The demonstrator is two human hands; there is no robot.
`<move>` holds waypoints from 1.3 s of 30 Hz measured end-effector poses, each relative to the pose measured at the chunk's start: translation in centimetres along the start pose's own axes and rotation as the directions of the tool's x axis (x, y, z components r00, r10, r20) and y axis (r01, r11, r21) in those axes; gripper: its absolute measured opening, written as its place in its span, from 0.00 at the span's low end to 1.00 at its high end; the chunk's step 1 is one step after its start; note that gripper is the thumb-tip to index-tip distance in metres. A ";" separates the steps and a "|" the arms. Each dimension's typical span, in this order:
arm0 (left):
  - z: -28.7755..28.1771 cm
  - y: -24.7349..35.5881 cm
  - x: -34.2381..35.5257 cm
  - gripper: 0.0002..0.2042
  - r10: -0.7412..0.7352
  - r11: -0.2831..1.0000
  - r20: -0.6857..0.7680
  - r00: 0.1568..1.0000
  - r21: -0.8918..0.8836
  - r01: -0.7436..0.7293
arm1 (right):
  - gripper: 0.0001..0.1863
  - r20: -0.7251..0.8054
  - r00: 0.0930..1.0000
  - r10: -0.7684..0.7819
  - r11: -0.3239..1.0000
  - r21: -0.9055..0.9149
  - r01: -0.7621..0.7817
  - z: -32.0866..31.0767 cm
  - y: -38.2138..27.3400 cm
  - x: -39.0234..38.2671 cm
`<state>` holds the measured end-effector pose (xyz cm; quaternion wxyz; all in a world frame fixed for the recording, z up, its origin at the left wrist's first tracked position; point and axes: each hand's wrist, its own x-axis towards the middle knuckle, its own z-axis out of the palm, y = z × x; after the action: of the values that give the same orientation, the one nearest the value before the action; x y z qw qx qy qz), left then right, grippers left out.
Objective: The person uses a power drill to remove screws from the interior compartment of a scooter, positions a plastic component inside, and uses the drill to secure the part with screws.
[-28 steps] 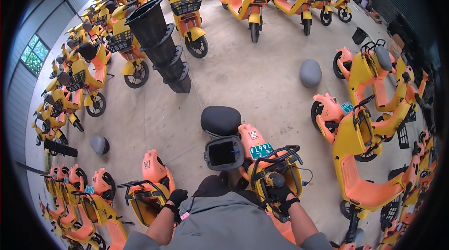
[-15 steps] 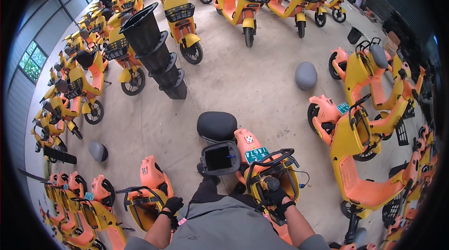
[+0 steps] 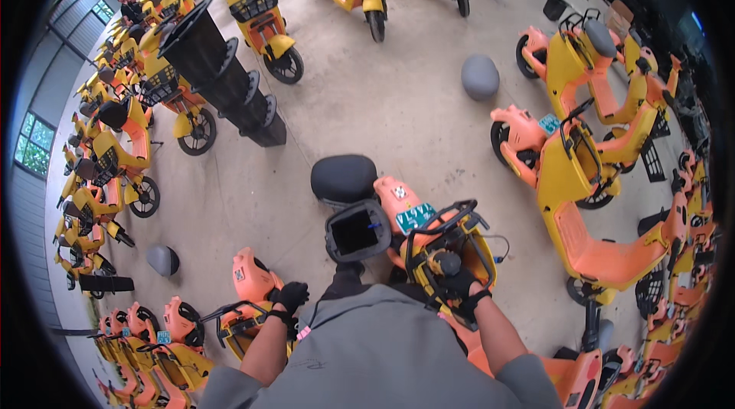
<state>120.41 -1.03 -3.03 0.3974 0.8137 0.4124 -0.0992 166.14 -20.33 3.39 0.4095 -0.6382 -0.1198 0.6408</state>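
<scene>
My right hand [image 3: 458, 283], in a black glove, is closed round a dark hand-held tool with a round grey end [image 3: 445, 262]. The tool is inside the open yellow seat frame of an orange and yellow scooter [image 3: 414, 206], under its black rear rack [image 3: 438, 234]. A thin cable with a blue plug [image 3: 499, 259] sticks out beside that frame. My left hand [image 3: 292, 296], also gloved, has its fingers curled, and what they hold, if anything, is hidden. It is nearest another scooter [image 3: 249, 277]. A black tray-like seat underside [image 3: 357, 233] lies beside the worked scooter's rear.
A black seat [image 3: 344, 179] is just beyond the tray-like piece. Grey seats [image 3: 480, 77] [image 3: 162, 260] lie on the concrete floor. Stacked black bins [image 3: 230, 80] lean at left. Scooters [image 3: 582, 202] stand around, and a person [image 3: 130, 9] is far left.
My view has shifted, so the scene slides down-left at the near side and upward farther off. The left hand has risen slightly; my right hand stays on the tool in the scooter frame.
</scene>
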 end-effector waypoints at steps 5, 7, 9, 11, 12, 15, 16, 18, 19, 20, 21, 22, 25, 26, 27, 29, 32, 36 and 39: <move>-1.2 1.4 0.4 0.05 -0.255 0.827 0.053 0.965 -0.505 0.246 | 0.19 -0.064 0.996 0.055 0.926 -0.371 -0.075 -0.4 -1.9 0.7; -1.5 2.5 0.1 0.05 -0.314 0.808 0.073 0.947 -0.503 0.307 | 0.19 -0.080 0.995 0.055 0.941 -0.329 -0.078 -0.5 -1.1 0.8; -2.3 4.2 -0.7 0.06 -0.071 0.997 0.011 0.997 -0.030 0.072 | 0.19 -0.089 0.995 0.046 0.955 -0.288 -0.070 -0.3 -0.9 0.8; -0.7 2.2 -1.5 0.07 -0.225 0.936 0.013 0.974 -0.277 0.219 | 0.20 -0.078 0.994 0.082 0.920 -0.376 -0.105 -0.2 -1.3 0.6; -0.3 1.8 -1.9 0.08 -0.241 0.919 0.016 0.970 -0.318 0.233 | 0.20 -0.074 0.993 0.089 0.918 -0.381 -0.111 -0.2 -0.9 0.5; 0.4 0.8 -2.8 0.08 0.119 0.951 -0.079 0.990 0.295 -0.091 | 0.18 -0.099 0.992 0.080 0.913 -0.391 -0.112 -0.6 0.0 0.7; 0.6 0.8 -2.9 0.07 0.073 0.968 -0.078 0.994 0.247 -0.051 | 0.16 -0.103 0.985 0.136 0.938 -0.306 -0.161 -0.7 0.2 0.8; 0.6 0.9 -2.8 0.07 0.078 0.963 -0.083 0.993 0.263 -0.054 | 0.15 -0.098 0.976 0.195 0.950 -0.227 -0.212 -0.9 0.0 0.7; 0.6 1.0 -3.0 0.08 0.091 0.956 -0.085 0.992 0.285 -0.063 | 0.14 -0.067 0.983 0.174 0.970 -0.158 -0.182 -0.9 -0.3 0.5; 1.1 0.3 -3.0 0.09 0.102 0.960 -0.109 0.989 0.272 -0.069 | 0.13 -0.037 0.988 0.151 0.984 -0.087 -0.153 -1.0 -0.5 0.4; 1.1 0.4 -3.0 0.09 0.097 0.962 -0.111 0.989 0.267 -0.065 | 0.13 -0.035 0.987 0.154 0.983 -0.093 -0.157 -1.3 -0.4 0.5; 1.0 0.5 -2.8 0.10 0.063 0.981 -0.110 0.992 0.188 -0.042 | 0.15 -0.040 0.982 0.183 0.972 -0.144 -0.187 -1.6 -0.1 0.6; 1.2 0.4 -3.0 0.11 0.149 0.959 -0.129 0.980 0.262 -0.111 | 0.16 -0.060 0.986 0.158 0.961 -0.220 -0.167 -1.2 -0.7 0.2; 1.6 0.4 -3.2 0.10 -0.050 0.995 -0.133 0.990 -0.089 0.038 | 0.15 -0.075 0.992 0.102 0.964 -0.238 -0.117 -1.0 -1.0 0.0; 1.5 0.6 -3.2 0.11 -0.108 0.975 -0.120 0.987 -0.209 0.081 | 0.15 -0.073 0.992 0.102 0.963 -0.243 -0.117 -0.9 -1.1 -0.1; 1.4 1.2 -3.1 0.13 -0.221 0.884 -0.088 0.971 -0.439 0.162 | 0.17 -0.087 0.993 0.076 0.978 -0.190 -0.091 -1.0 -1.2 -0.4; 0.1 4.0 -3.0 0.12 -0.583 0.480 0.155 0.797 -0.726 0.492 | 0.18 -0.083 0.996 0.024 0.994 -0.105 -0.032 -1.3 -0.2 -0.2; 1.0 2.9 -3.7 0.12 -0.616 0.377 0.205 0.761 -0.771 0.513 | 0.16 -0.090 0.996 0.026 0.984 -0.174 -0.041 -1.5 0.1 0.1; 1.6 2.9 -4.0 0.12 -0.623 0.357 0.221 0.751 -0.773 0.524 | 0.14 -0.059 0.992 0.113 0.990 -0.075 -0.118 -1.2 -0.6 -0.4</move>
<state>120.35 -5.54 -0.48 0.6330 0.3527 0.6890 0.0092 167.39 -20.59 3.90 0.3494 -0.6768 -0.0964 0.6407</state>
